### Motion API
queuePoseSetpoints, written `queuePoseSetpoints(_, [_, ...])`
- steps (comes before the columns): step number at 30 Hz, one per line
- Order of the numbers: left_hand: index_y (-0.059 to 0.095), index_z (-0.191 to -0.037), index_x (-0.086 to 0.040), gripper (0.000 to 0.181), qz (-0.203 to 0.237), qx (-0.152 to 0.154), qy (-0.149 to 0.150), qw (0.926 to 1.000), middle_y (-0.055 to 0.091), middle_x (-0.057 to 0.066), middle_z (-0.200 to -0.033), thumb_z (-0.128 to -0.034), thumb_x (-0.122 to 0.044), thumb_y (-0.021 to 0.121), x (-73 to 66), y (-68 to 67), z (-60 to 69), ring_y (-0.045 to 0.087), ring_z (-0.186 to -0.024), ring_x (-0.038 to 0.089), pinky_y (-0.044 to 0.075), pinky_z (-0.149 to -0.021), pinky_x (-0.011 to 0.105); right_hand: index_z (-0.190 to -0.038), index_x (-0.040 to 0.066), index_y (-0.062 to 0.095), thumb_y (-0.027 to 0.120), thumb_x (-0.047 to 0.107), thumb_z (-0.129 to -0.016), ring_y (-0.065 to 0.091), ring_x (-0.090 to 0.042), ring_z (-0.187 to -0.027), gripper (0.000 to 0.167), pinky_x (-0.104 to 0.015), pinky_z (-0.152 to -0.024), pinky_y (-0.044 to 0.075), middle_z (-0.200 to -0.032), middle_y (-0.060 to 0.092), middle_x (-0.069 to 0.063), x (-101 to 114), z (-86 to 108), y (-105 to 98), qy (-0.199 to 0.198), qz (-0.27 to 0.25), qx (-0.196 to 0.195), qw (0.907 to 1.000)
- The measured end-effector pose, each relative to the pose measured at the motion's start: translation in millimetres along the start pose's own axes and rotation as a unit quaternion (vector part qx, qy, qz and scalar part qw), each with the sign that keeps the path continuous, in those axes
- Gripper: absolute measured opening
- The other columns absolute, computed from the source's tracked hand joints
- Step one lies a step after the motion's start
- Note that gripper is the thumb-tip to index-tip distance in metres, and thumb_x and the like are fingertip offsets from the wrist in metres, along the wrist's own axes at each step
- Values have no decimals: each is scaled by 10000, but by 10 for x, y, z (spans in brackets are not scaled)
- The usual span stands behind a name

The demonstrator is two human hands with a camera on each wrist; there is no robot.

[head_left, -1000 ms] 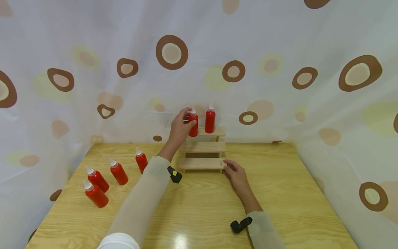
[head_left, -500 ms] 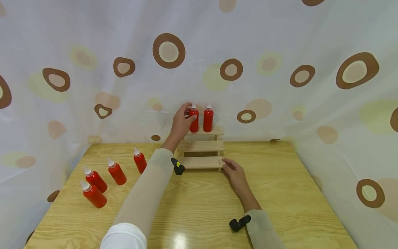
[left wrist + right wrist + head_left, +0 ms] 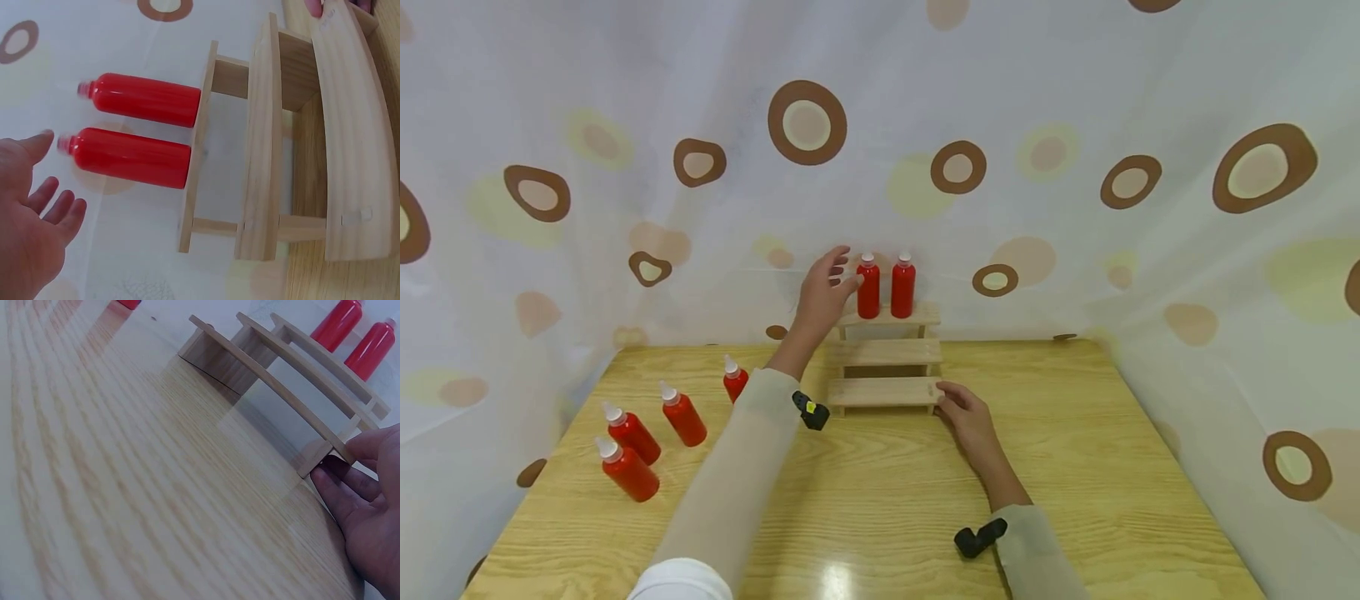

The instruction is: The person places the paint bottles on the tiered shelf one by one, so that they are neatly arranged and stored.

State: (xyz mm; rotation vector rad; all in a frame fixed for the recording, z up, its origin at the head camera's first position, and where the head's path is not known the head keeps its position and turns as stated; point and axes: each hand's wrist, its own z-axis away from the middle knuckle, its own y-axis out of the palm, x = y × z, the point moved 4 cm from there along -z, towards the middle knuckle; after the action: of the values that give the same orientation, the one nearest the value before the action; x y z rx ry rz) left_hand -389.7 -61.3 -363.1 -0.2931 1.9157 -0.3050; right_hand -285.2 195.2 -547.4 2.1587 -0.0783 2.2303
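head: the left hand [image 3: 822, 293], fingers spread and holding nothing, is just left of a white-capped red cylindrical bottle [image 3: 868, 292]; a second such bottle [image 3: 903, 292] stands beyond it, both upright atop a pale wooden three-step stand [image 3: 886, 353]. four more red bottles [image 3: 685, 419] stand on the wood-grain table [image 3: 865, 500], left of those fingers. left wrist: a small gap parts thumb [image 3: 37, 147] and nearer cap [image 3: 65, 144]. right wrist: the right hand [image 3: 378, 515] pinches the stand's lowest step between its fingers, both bottles beyond them.
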Motion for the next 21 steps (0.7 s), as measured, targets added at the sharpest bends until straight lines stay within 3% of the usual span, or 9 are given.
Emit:
queuePoseSetpoints(7, [487, -1466, -83, 525, 60, -354, 487, 9982, 532, 191, -1418, -989, -215, 660, -54, -327, 362, 494, -1299, 399, 428, -1116, 504, -1356, 11, 597, 570, 88, -1017, 632, -93, -1035, 348, -218, -894, 564, -1307, 587, -202, -12, -12, -1, 61, -44, 7, 10000])
queuePoseSetpoints(11, [488, -1475, -113, 536, 49, -617, 626, 9961, 533, 174, -1414, -988, -248, 667, -24, -586, 607, 481, -1307, 374, 413, -1110, 527, -1341, -1, 604, 576, 76, -1009, 640, -82, -1014, 342, -203, -871, 566, -1283, 601, -208, 3, -16, 16, 6, -45, -21, 10000])
queuePoseSetpoints(18, [509, -1464, -201, 529, -294, -946, 323, 9946, 525, 46, -1433, -978, -328, 675, 159, -894, 986, 454, -1310, 231, 411, -1104, 454, -1327, 2, 612, 575, 78, -1008, 645, -92, -1010, 330, -203, -864, 570, -1259, 610, -187, 1, -15, 8, -5, -30, -57, 10000])
queuePoseSetpoints(21, [525, -1454, -193, 531, -335, -1162, 212, 9924, 528, 43, -1439, -968, -331, 689, 217, -999, 1104, 441, -1312, 234, 393, -1102, 445, -1331, 0, 609, 574, 72, -1008, 648, -91, -1005, 333, -210, -865, 574, -1266, 607, -191, 7, -16, 3, -27, -29, -57, 10000])
